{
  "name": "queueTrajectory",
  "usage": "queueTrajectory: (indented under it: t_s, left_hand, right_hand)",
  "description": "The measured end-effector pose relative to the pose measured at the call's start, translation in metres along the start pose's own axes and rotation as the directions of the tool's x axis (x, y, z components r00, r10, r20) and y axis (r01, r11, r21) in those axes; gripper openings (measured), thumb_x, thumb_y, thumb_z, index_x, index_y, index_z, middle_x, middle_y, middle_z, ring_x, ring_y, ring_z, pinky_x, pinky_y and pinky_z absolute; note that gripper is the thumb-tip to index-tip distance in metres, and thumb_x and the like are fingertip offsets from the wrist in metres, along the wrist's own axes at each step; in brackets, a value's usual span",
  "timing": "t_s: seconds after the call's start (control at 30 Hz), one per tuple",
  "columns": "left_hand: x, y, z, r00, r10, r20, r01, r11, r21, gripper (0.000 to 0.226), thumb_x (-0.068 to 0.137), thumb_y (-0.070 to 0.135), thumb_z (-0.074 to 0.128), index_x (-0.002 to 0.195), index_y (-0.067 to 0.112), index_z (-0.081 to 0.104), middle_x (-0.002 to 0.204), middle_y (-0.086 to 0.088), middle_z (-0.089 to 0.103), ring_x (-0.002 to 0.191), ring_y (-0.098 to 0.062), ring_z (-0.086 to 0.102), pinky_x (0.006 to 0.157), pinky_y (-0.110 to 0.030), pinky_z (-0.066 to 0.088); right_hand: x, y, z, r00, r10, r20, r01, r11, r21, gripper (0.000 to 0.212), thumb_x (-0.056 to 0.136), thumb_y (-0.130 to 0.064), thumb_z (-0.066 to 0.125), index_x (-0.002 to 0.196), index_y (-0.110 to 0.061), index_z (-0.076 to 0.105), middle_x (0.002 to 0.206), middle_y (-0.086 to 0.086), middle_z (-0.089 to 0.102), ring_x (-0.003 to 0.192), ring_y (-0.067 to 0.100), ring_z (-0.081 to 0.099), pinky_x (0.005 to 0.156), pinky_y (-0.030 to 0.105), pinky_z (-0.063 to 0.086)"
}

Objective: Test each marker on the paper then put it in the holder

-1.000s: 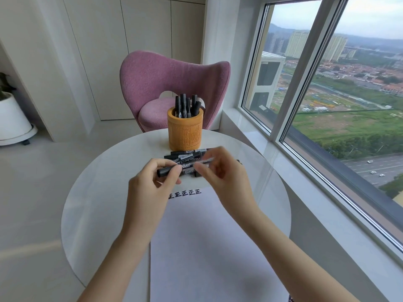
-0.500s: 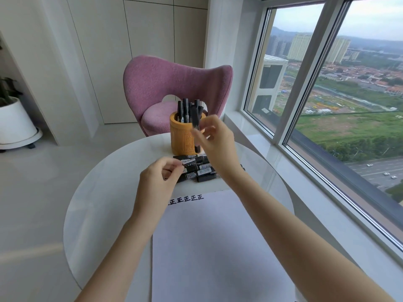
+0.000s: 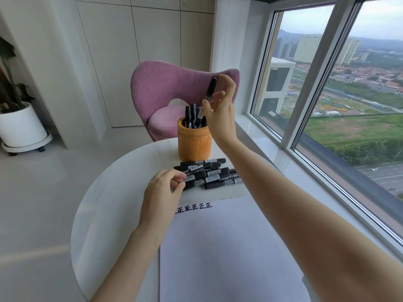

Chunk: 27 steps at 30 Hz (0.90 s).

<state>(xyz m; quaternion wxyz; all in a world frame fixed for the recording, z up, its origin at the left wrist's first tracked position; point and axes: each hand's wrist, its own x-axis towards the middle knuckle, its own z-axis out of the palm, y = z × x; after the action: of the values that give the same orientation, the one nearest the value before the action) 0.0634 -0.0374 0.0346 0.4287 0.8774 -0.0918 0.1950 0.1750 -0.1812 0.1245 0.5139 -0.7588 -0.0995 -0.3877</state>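
- Step in hand, as I judge it: a tested marker goes into the holder; the right grip [image 3: 221,110] holds one black marker [image 3: 209,90] loosely between thumb and fingers, the other fingers fanned out; the marker is tilted, its lower end at the mouth of the orange holder [image 3: 194,142], among the ones standing there
- The left grip [image 3: 162,192] is low over the surface [image 3: 113,203] and pinches the near end of the next marker [image 3: 194,178], which lies in the pile [image 3: 214,175] between holder and paper [image 3: 229,247]
- Next move: let the held marker slide down between the others without tipping the holder; then the right grip must come back to pull the cap off the next one, so a fresh mark can go on the paper
- Counts: one holder; one sheet of paper; one marker in the air; some four or five marker tops [image 3: 190,115] show in the holder, too crowded for a sure count; the pile has roughly eight, overlapped, so not exact; five written marks [image 3: 196,207] show at the paper's top edge, the leftmost partly behind the left grip
- Around: one pink chair [image 3: 165,83]; one white plant pot [image 3: 21,125]
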Motion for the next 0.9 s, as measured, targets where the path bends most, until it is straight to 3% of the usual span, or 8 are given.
queueTrajectory:
  t_s: [0.1, 0.17, 0.23, 0.4, 0.57, 0.67, 0.73, 0.9]
  left_hand:
    - [0.000, -0.002, 0.002, 1.000, 0.006, 0.000, -0.006, 1.000, 0.021, 0.016, 0.082, 0.003, 0.066, 0.091, 0.017, 0.068, 0.087, 0.003, 0.063, 0.079, -0.012, 0.058, 0.071, -0.026, 0.051]
    - [0.000, -0.004, 0.002, 1.000, 0.008, -0.005, -0.007, 1.000, 0.028, 0.017, 0.082, 0.003, 0.066, 0.091, 0.016, 0.068, 0.088, 0.003, 0.063, 0.081, -0.014, 0.058, 0.074, -0.031, 0.052]
    - [0.001, -0.006, 0.002, 1.000, 0.011, -0.011, -0.011, 0.999, 0.031, 0.017, 0.082, 0.003, 0.066, 0.091, 0.017, 0.068, 0.089, 0.003, 0.063, 0.083, -0.015, 0.058, 0.075, -0.032, 0.052]
    - [0.003, -0.009, 0.002, 1.000, 0.017, -0.007, -0.017, 0.998, 0.056, 0.018, 0.082, 0.004, 0.066, 0.094, 0.018, 0.068, 0.091, 0.004, 0.063, 0.087, -0.015, 0.058, 0.076, -0.031, 0.051]
    - [0.003, -0.011, 0.005, 1.000, 0.021, 0.012, -0.022, 0.993, 0.112, 0.020, 0.082, 0.006, 0.066, 0.098, 0.018, 0.068, 0.095, 0.003, 0.063, 0.094, -0.017, 0.054, 0.079, -0.025, 0.043]
    - [0.004, -0.011, 0.007, 0.999, 0.030, 0.040, -0.036, 0.985, 0.169, 0.021, 0.082, 0.009, 0.067, 0.101, 0.018, 0.068, 0.099, 0.004, 0.063, 0.099, -0.017, 0.051, 0.080, -0.021, 0.037]
    - [0.004, -0.010, 0.008, 0.998, 0.044, 0.047, -0.052, 0.980, 0.192, 0.021, 0.082, 0.010, 0.068, 0.102, 0.017, 0.067, 0.099, 0.003, 0.062, 0.100, -0.018, 0.051, 0.081, -0.022, 0.038]
    - [0.005, -0.008, 0.007, 0.995, 0.079, 0.054, -0.088, 0.973, 0.211, 0.023, 0.080, 0.011, 0.071, 0.102, 0.017, 0.067, 0.097, 0.002, 0.061, 0.098, -0.018, 0.051, 0.083, -0.029, 0.045]
  right_hand:
    - [-0.005, 0.007, 0.004, 0.997, 0.005, 0.081, 0.000, 0.998, -0.062, 0.059, 0.087, 0.002, 0.050, 0.133, -0.029, 0.030, 0.076, -0.008, 0.049, 0.074, 0.012, 0.056, 0.086, 0.047, 0.050]
    - [-0.008, 0.009, 0.005, 0.992, 0.032, 0.119, -0.021, 0.995, -0.094, 0.055, 0.088, 0.003, 0.051, 0.135, -0.022, 0.035, 0.075, -0.004, 0.053, 0.073, 0.013, 0.057, 0.076, 0.037, 0.051]
    - [-0.010, 0.009, 0.006, 0.991, 0.033, 0.131, -0.013, 0.989, -0.151, 0.047, 0.090, 0.001, 0.053, 0.133, -0.016, 0.042, 0.085, 0.004, 0.057, 0.071, 0.018, 0.056, 0.064, 0.031, 0.049]
    - [-0.015, 0.018, 0.009, 0.992, 0.032, 0.119, 0.009, 0.945, -0.326, 0.021, 0.094, -0.010, 0.054, 0.114, -0.005, 0.058, 0.113, 0.012, 0.049, 0.077, 0.023, 0.057, 0.073, 0.044, 0.052]
    - [-0.020, 0.022, 0.005, 0.982, 0.094, 0.166, -0.008, 0.891, -0.454, 0.031, 0.097, -0.012, 0.046, 0.128, -0.011, 0.054, 0.122, 0.011, 0.049, 0.086, 0.024, 0.057, 0.070, 0.039, 0.050]
    - [-0.024, 0.023, 0.000, 0.969, 0.147, 0.200, -0.051, 0.907, -0.418, 0.045, 0.096, -0.009, 0.044, 0.141, -0.015, 0.042, 0.129, 0.009, 0.048, 0.100, 0.022, 0.057, 0.071, 0.030, 0.039]
    - [-0.029, 0.020, -0.005, 0.977, 0.124, 0.173, -0.055, 0.932, -0.357, 0.048, 0.095, -0.008, 0.045, 0.142, -0.015, 0.039, 0.129, 0.009, 0.050, 0.098, 0.018, 0.054, 0.074, 0.028, 0.037]
    - [-0.054, 0.015, -0.022, 0.991, 0.044, 0.127, -0.002, 0.952, -0.307, 0.019, 0.094, -0.011, 0.050, 0.103, -0.010, 0.066, 0.102, 0.005, 0.061, 0.071, 0.015, 0.052, 0.069, 0.041, 0.049]
